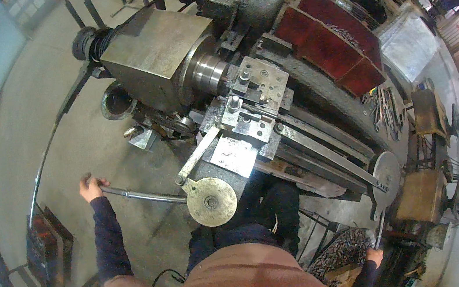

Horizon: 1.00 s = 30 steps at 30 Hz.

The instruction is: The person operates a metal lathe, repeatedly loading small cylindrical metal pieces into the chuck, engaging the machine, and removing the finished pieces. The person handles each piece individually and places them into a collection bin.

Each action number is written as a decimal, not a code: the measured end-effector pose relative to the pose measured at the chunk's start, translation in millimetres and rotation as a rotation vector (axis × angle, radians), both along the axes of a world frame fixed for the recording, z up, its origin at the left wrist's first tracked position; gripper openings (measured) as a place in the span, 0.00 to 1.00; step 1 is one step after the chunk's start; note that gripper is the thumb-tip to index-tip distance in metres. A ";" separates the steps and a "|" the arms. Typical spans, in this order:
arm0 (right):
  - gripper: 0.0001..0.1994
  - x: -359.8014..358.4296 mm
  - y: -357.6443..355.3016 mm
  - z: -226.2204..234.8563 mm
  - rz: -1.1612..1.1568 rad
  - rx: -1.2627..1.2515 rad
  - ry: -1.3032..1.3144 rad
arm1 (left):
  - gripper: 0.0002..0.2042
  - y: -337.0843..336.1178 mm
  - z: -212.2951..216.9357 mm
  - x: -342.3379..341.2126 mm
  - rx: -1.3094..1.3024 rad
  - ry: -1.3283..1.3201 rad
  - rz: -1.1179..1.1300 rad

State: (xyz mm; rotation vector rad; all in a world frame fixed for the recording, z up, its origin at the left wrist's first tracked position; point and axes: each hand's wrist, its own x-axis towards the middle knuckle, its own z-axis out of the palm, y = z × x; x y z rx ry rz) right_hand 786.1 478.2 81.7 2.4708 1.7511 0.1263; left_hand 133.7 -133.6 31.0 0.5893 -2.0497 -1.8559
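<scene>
I stand at a large grey metal lathe [157, 48]. My left hand [90, 188] is closed round the end of a long steel lever [143, 195] that runs right toward a round metal handwheel [210, 201] on the carriage. My right hand [375, 254] is low at the right, gripping a thin metal handle [379, 234] that hangs below a second round handwheel [387, 173] at the tail end of the lathe bed. The tool post [254, 90] with its bolts sits next to the shiny chuck [209, 71].
A dark red chip guard [332, 41] stands behind the bed. Tools lie on a rack [384, 110] at the right. Metal swarf [338, 248] is heaped under the bed. A dark crate [45, 249] stands on the concrete floor at the left, with long rods [39, 170] nearby.
</scene>
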 end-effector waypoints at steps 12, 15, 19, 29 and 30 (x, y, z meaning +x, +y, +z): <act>0.19 -1.2 109.7 47.9 0.035 -0.141 -0.213 | 0.11 -35.6 26.8 41.4 -0.154 -0.269 -0.118; 0.16 -15.5 137.4 52.4 -0.015 -0.198 -0.299 | 0.15 -54.3 58.3 7.4 -0.568 -0.742 -0.390; 0.15 -25.2 159.1 38.1 -0.027 -0.042 -0.277 | 0.16 -59.6 26.8 -47.0 -1.254 -0.349 -0.437; 0.33 -16.9 42.5 -19.3 0.487 0.397 0.303 | 0.16 117.4 -62.6 -142.6 -1.324 -0.329 -0.798; 0.28 -15.0 32.5 -20.9 0.439 0.367 0.329 | 0.16 120.8 -81.6 -152.1 -1.236 -0.390 -0.797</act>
